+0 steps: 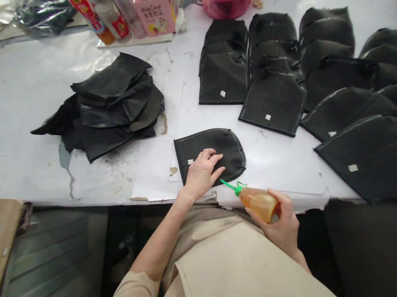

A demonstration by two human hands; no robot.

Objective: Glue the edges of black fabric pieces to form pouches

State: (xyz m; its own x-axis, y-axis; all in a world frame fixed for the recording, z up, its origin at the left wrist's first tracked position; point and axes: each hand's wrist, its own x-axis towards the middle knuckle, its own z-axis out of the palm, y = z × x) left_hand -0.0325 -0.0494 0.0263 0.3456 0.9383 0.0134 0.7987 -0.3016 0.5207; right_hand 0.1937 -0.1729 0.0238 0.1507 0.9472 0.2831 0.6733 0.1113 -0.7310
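Observation:
Flat on the table before me lies a black leather-like piece with one rounded end and a small pale tag. My left hand rests on it, palm down, with the fingers apart. In my right hand is a squeeze bottle of amber liquid, tilted so that its green nozzle points at the piece's near edge. The nozzle tip is close to that edge; whether it touches, I cannot tell. A green cap hangs beside the nozzle.
A loose pile of black sheets lies to the left. Several similar black pieces overlap in rows on the right, some past the table's front edge. Along the back stand bottles, a pink box and a pink basin.

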